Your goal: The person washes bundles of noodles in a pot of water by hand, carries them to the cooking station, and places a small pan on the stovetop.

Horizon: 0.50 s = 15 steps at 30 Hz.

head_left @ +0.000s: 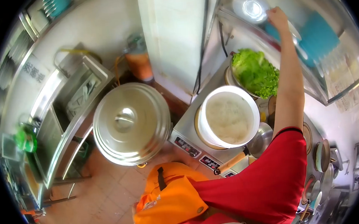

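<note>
My right hand [278,19] reaches up to the shelf at the upper right, its fingers closed on the rim of a pale, shiny round bowl [250,7]. Stacked turquoise dishes [318,38] stand beside that hand. Below my outstretched arm, green lettuce [254,72] fills a bowl. Next to it, a white bucket [205,122] holds cloudy, pale contents on the counter. Of my left hand, only a small sliver of skin may show at the edge of the orange apron [174,198]; its fingers are hidden.
A large lidded metal pot [131,121] stands left of the cooker counter [184,130]. A metal ladle [260,140] lies near the bucket. A steel sink [60,115] runs along the left wall. More pans and bowls [322,156] crowd the right side.
</note>
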Each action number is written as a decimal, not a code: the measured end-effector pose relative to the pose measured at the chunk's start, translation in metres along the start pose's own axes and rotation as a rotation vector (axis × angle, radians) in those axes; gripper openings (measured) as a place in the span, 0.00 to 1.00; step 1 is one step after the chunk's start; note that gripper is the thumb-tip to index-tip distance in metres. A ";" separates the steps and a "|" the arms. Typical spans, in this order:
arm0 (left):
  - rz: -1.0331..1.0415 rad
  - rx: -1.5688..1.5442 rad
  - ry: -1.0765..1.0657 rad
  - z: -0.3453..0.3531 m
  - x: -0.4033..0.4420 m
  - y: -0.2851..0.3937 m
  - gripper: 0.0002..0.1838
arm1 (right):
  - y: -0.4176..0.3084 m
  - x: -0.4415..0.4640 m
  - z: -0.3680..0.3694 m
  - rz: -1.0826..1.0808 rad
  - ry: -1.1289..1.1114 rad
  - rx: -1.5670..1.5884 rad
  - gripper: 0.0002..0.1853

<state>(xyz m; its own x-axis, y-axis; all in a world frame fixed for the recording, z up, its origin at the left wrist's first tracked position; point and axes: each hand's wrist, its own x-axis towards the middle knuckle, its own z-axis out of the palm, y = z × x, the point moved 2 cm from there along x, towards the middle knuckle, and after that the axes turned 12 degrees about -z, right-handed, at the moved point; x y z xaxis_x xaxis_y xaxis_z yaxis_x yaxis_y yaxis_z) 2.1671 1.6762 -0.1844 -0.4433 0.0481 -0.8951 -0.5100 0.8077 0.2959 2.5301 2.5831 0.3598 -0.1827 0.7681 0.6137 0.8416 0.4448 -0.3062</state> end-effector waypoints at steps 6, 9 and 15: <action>-0.029 -0.011 -0.006 0.015 0.009 0.000 0.10 | 0.013 0.002 0.004 -0.010 0.100 0.012 0.20; -0.032 -0.013 -0.005 0.020 0.011 0.003 0.10 | 0.016 0.003 0.008 -0.031 0.199 0.006 0.21; -0.027 0.007 -0.019 0.031 0.017 0.022 0.11 | -0.006 -0.011 0.001 -0.093 0.096 0.022 0.20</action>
<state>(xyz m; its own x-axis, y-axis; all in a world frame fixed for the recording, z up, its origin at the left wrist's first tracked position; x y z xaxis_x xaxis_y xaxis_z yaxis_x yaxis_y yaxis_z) 2.1710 1.7126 -0.2038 -0.4151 0.0373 -0.9090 -0.5162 0.8131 0.2690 2.5265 2.5723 0.3542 -0.2086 0.6761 0.7067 0.8120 0.5224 -0.2602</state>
